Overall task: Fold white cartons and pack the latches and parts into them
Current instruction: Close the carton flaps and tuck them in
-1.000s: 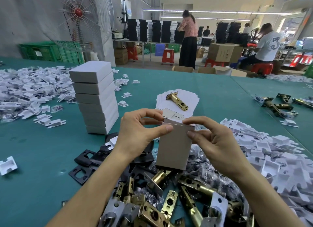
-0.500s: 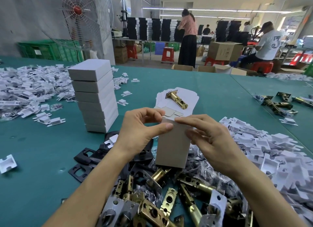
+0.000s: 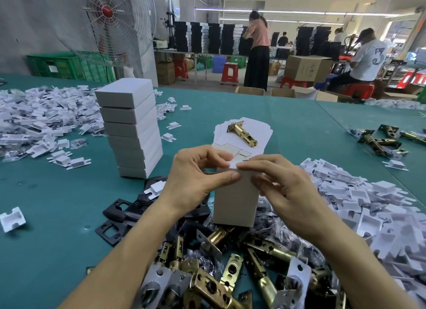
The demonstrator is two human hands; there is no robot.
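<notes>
I am holding the white carton [image 3: 235,202] upright over the near heap of latches [image 3: 221,262], open end up, between both hands. It is thin card: light, a little slick, stiff along its creases but easy to dent on the broad faces. I judge the best hold is at the edges and corners near the top, with light pressure only.

My left hand [image 3: 193,182] is gripping the top left corner, with the thumb lying across the front face and the other fingers curled behind the rim. My right hand [image 3: 283,188] is pinching the top flap [image 3: 232,164] from the right, index fingertip on its edge and the remaining fingers curled against the right side. The flap is bending over the mouth, and I cannot tell what is inside.

Just beyond the carton, a sheaf of flat blanks [image 3: 262,133] is lying on the desk [image 3: 46,216] with one brass latch [image 3: 242,134] on top. A stack of finished cartons [image 3: 131,128] is standing to the left. Black plates [image 3: 119,216] are lying beside my left wrist, and white card inserts [image 3: 368,207] are lying in a heap on the right.
</notes>
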